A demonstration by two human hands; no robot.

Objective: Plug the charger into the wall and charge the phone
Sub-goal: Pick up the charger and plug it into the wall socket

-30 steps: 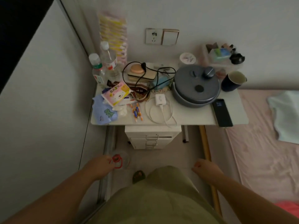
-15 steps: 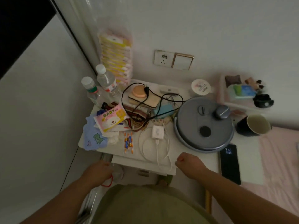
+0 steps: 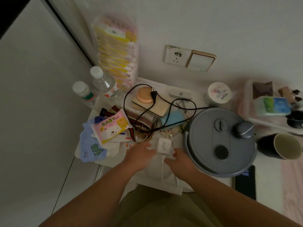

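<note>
A white charger (image 3: 164, 145) lies on the small white table (image 3: 168, 89), prongs pointing toward the wall. Its white cable (image 3: 162, 172) loops toward the table's front edge. My left hand (image 3: 141, 155) is at the charger's left side, fingertips touching it. My right hand (image 3: 179, 160) is at its lower right corner, beside the cable end. Neither hand has closed around it. The black phone (image 3: 245, 182) lies at the front right, screen lit. The white wall socket (image 3: 176, 56) is above the table, with nothing plugged in.
A grey round pot lid (image 3: 219, 141) fills the table's right half beside a dark cup (image 3: 282, 145). A black cord (image 3: 157, 108) loops over clutter at the back. Two water bottles (image 3: 105, 84) and a tissue pack (image 3: 111, 128) stand left. A light switch (image 3: 200, 60) sits beside the socket.
Both hands rose from below the table's edge and came together at the charger. The view has moved closer to the table and the wall.
</note>
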